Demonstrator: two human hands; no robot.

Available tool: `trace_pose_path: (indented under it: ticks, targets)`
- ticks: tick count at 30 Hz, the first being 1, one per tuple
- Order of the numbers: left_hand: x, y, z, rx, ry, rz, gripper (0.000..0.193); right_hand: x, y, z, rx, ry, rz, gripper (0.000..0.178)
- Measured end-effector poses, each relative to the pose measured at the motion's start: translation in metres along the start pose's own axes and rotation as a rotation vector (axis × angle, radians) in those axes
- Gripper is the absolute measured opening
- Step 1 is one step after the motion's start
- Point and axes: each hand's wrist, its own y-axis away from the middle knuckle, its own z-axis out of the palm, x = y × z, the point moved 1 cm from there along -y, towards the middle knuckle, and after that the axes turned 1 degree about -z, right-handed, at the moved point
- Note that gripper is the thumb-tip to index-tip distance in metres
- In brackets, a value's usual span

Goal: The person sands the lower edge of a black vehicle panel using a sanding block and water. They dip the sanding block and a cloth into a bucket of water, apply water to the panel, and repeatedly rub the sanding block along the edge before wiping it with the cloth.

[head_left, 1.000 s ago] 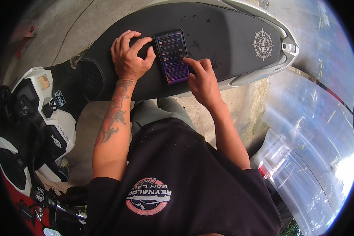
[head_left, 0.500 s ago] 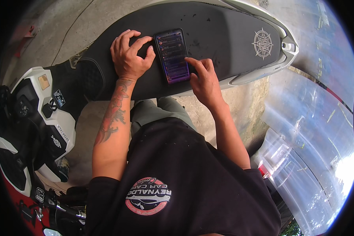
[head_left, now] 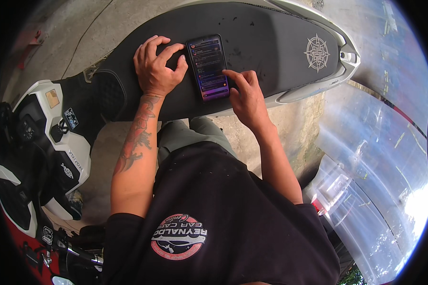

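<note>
A smartphone with a lit dark screen of list-like rows lies on the black scooter seat. My left hand rests on the seat to the phone's left, fingers spread and bent, its index fingertip at the phone's upper left edge. From the right comes my right hand, index finger stretched to the screen's right edge and the other fingers curled with nothing in them. Whether that fingertip presses or hovers, I cannot tell. Both forearms reach up from below, the left one tattooed.
The scooter's white and black front body stands at the left, beside part of a red vehicle. A grab rail curves round the seat's right end. Shiny sheeting leans along the right side. Concrete floor lies behind.
The rows on the phone's screen have shifted and show different content. Both hands and the phone stay in nearly the same place.
</note>
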Motion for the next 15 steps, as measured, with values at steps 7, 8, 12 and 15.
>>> trace_pose_path:
  ticks: [7,8,12,15]
  targets:
    - [0.0004,0.0002,0.0001,-0.002,-0.003,-0.004,0.027,-0.0019,-0.0003,0.0008,0.026,-0.014,0.0,0.051]
    - [-0.0004,0.0006,0.0006,-0.004,0.0,-0.006,0.027,-0.0021,-0.0003,0.0009,0.025,-0.014,-0.002,0.05]
    - [-0.0005,0.0005,0.0006,-0.005,-0.004,-0.007,0.027,-0.0004,0.0012,0.0028,0.031,-0.015,-0.003,0.049]
    - [0.0003,0.0006,0.0005,-0.001,-0.001,-0.008,0.027,-0.0007,0.0022,0.0035,0.04,-0.022,-0.012,0.047]
